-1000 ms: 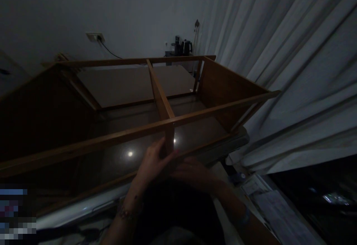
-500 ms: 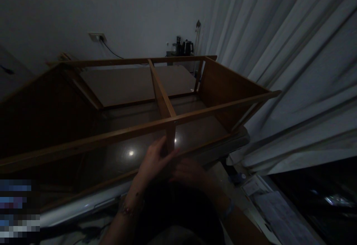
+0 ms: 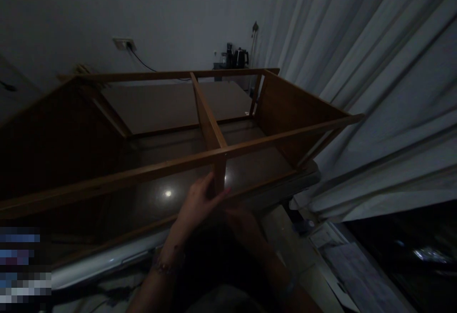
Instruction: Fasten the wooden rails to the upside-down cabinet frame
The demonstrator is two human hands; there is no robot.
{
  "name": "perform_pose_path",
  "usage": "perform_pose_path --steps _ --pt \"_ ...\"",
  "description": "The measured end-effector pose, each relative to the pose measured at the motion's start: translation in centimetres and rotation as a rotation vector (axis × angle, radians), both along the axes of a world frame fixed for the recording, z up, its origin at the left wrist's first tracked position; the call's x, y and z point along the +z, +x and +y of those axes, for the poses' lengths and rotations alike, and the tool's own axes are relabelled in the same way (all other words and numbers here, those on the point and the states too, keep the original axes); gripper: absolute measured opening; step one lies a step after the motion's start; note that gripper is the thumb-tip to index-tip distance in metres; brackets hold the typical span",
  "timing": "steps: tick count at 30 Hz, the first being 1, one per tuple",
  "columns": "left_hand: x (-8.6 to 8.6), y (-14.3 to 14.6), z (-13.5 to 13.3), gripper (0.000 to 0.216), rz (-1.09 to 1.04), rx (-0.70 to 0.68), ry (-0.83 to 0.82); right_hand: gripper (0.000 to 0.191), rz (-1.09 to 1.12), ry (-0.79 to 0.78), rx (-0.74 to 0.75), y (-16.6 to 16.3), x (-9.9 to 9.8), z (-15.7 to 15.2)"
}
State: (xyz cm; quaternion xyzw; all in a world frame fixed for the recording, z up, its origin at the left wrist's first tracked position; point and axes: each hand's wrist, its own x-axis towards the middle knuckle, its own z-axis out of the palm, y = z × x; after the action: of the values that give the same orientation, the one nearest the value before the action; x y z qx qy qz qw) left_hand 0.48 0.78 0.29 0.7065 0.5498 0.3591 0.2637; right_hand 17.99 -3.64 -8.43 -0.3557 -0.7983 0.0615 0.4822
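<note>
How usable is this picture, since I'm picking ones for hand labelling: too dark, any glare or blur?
Head view: very dim; the left hand at the wooden frame is readable, the right hand sinks into shadow; two small glare spots on the glossy tabletop; pixelated patch lower left.

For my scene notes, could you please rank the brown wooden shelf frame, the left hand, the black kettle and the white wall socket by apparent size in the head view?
1. brown wooden shelf frame
2. left hand, near the camera
3. black kettle and white wall socket: alike, both far
</note>
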Motion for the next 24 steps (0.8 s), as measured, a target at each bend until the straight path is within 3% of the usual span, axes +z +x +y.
perform_pose_path --steps 4,8,14,20,24 --pt "0.0 0.0 0.0 0.04 -0.008 -0.006 -0.007 0.012 0.041 0.114 0.008 0.8 -1.1 -0.1" --pt "0.0 0.0 0.1 0.041 -0.007 -0.01 0.009 0.004 -0.002 0.187 -0.034 1.1 -0.9 0.1" --pt "0.0 0.1 0.1 0.042 -0.02 -0.011 -0.004 0.033 0.004 0.03 -0.23 -1.6 -0.1 -0.8" --pt "0.0 0.1 0.1 0.041 -0.009 -0.009 0.0 0.037 0.13 -0.194 -0.258 -3.3 0.6 -1.9" --pt "-0.1 0.0 0.1 0.041 0.018 0.001 0.003 0.031 0.107 -0.135 -0.234 -2.1 0.3 -1.5"
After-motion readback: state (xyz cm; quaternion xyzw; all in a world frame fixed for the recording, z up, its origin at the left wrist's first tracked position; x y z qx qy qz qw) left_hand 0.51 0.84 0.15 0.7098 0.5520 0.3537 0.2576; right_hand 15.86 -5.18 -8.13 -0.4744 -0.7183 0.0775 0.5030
